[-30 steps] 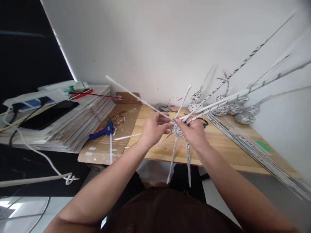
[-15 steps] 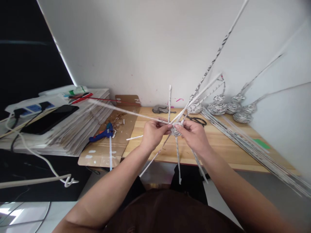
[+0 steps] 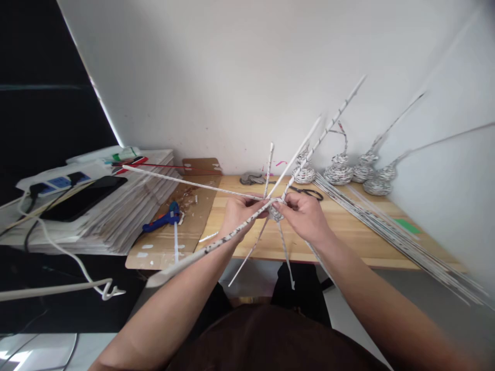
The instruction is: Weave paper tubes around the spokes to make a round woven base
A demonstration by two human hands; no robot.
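Note:
Between my hands, above the table's front half, is a small woven newspaper piece [image 3: 277, 212] with rolled paper strips fanning out from it. My left hand [image 3: 243, 211] pinches its left side, thumb on top where strips cross. On the right side, my right hand [image 3: 305, 214] grips it with thumb and fingers closed. One long paper strip [image 3: 216, 246] slants down over my left forearm toward me. Another strip [image 3: 189, 182] points left, and two more, including a speckled one [image 3: 325, 135], rise to the upper right. My fingers hide part of the weave.
Several gourd-shaped woven paper pieces [image 3: 339, 172] stand along the wall at right. Long paper tubes [image 3: 371, 221] lie across the table [image 3: 232, 242], near black scissors [image 3: 311, 194]. At left are a blue glue gun [image 3: 164, 217] on cardboard [image 3: 154, 257], a paper stack [image 3: 116, 211] and a phone [image 3: 83, 197].
The long strip that pointed up to the right now lies down to the left, across my left forearm. Both hands still hold the woven piece. The view has shifted slightly.

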